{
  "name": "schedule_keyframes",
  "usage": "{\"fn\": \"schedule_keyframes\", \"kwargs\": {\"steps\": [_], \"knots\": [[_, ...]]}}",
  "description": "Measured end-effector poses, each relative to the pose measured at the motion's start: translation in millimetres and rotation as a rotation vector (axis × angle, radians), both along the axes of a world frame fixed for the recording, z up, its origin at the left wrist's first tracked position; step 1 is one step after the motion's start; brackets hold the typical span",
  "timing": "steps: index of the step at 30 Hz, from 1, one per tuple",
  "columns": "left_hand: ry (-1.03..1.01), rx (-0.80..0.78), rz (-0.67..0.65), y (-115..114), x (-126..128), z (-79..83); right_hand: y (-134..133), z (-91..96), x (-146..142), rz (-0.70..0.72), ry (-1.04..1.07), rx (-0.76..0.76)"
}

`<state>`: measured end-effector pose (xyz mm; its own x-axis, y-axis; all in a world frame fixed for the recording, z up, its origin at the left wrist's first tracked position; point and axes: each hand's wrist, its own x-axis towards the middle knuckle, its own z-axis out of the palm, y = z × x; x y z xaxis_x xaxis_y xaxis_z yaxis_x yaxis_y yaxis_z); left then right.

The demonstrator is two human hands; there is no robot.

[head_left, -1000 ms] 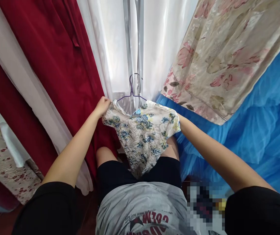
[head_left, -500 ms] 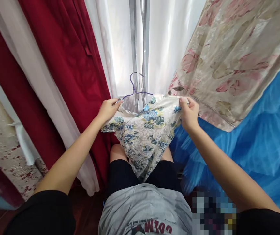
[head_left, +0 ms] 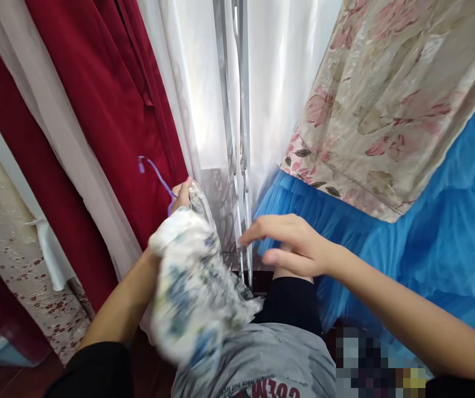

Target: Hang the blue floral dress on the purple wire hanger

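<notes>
A white top with blue flowers (head_left: 191,276) hangs from my left hand (head_left: 182,194), which is closed on it near the neckline or shoulder. Its lower part is smeared by motion and swings over my left forearm and lap. A purple hanger (head_left: 156,172) sticks out beside my left hand, only its hook and neck showing; the rest is hidden by the cloth. To the right of the top, my right hand (head_left: 289,243) is in the air, holding nothing, with thumb and fingers apart.
Red drapes (head_left: 96,110) hang at the left and a white curtain (head_left: 278,83) behind metal poles (head_left: 243,138) ahead. At the right hang a beige fabric with pink flowers (head_left: 361,121) and blue tulle (head_left: 440,237). A pixelated patch covers the lower right.
My right hand has let go of the top's shoulder and moved down and left. The top and hanger have turned and swung left in my left hand.
</notes>
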<state>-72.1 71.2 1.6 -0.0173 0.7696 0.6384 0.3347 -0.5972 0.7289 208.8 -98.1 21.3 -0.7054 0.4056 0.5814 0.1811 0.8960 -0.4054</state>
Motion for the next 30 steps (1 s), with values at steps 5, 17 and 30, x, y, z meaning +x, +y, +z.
{"fn": "schedule_keyframes", "kwargs": {"steps": [5,17,30], "knots": [[-0.250,0.003,-0.350,-66,47,25.8,41,-8.1,1,-0.209,0.095,0.202],[-0.509,-0.171,-0.762,-96,94,29.0,62,-82.8,22,-0.609,0.020,0.537],[-0.357,-0.285,-0.778,-91,117,25.1,50,-88.2,56,-0.519,0.087,0.502]]}}
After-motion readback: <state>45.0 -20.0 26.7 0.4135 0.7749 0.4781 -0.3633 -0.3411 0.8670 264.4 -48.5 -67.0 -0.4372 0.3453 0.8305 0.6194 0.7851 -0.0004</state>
